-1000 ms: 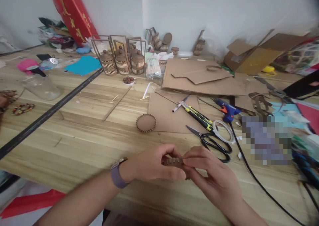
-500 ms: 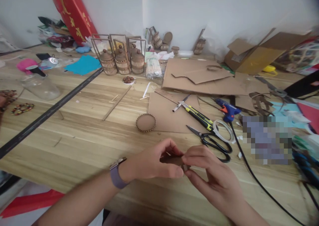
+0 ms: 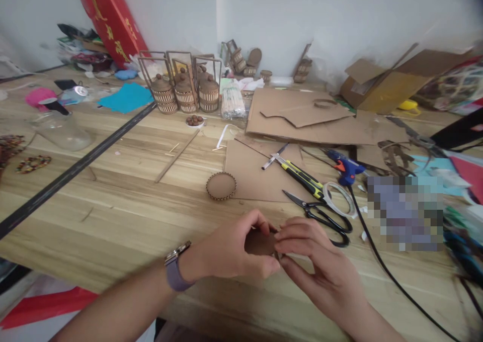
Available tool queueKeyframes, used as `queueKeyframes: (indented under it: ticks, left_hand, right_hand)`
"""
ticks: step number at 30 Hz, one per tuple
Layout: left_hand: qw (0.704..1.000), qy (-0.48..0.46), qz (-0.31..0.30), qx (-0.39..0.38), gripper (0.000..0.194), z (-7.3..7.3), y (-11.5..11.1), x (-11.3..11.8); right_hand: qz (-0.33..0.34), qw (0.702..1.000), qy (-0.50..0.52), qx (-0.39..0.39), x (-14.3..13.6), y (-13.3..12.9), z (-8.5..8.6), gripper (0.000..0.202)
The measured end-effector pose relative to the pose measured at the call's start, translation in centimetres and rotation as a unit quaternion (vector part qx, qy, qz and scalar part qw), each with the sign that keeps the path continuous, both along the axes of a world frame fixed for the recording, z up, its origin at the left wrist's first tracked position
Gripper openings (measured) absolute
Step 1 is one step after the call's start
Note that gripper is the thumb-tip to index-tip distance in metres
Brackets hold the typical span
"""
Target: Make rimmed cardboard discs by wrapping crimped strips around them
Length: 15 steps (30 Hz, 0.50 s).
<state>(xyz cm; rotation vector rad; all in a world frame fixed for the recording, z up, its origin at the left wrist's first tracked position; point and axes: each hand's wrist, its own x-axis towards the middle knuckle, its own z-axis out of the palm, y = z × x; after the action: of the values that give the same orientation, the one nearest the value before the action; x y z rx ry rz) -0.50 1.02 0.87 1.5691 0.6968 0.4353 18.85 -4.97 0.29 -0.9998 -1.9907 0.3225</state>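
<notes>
Low over the front of the table, my left hand (image 3: 230, 249) curls its thumb and fingers around a round brown cardboard piece (image 3: 259, 244). My right hand (image 3: 320, 256) pinches the right edge of the same piece, its fingertips close to my left thumb. Much of the piece is hidden by my fingers. Beyond my hands lies a shallow round cardboard tray (image 3: 221, 186) with a beaded-looking rim. Black-handled scissors (image 3: 324, 216) rest behind my right hand, beside a roll of tape (image 3: 339, 199) and a yellow-and-black utility knife (image 3: 302, 178).
A blue glue gun (image 3: 345, 167) trails a black cable along the right. Cardboard sheets (image 3: 275, 113) lie at the back, left of an open box (image 3: 392, 88). Several small tiered baskets (image 3: 184, 93) stand behind a dish of brown beads (image 3: 194, 121). A clear jar (image 3: 64, 131) lies at left.
The cardboard piece has tilted, so more of its flat brown face shows between my hands. Both hands keep their grip in nearly the same place.
</notes>
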Motion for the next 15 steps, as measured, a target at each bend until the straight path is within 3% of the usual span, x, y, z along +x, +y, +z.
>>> queueKeyframes:
  ticks: [4,8,12,15]
  left_hand:
    - [0.988,0.004,0.093,0.123,0.037,0.3,-0.2,-0.1]
    - [0.952,0.013,0.152,0.265,0.040,0.2,-0.2,-0.2]
    - [0.928,0.028,0.151,0.338,0.040,-0.3,-0.4,0.0]
    - [0.919,0.018,0.151,0.365,0.041,-0.5,-0.7,0.3]
  right_hand:
    - [-0.064,0.997,0.036,-0.012,0.3,-0.2,-1.1,0.034]
    - [-0.137,0.983,0.095,-0.080,0.4,0.0,-1.3,0.002]
    - [-0.096,0.956,0.149,-0.233,-0.1,0.5,-1.2,0.026]
    - [-0.075,0.931,0.188,-0.304,-0.7,0.6,-1.4,0.038]
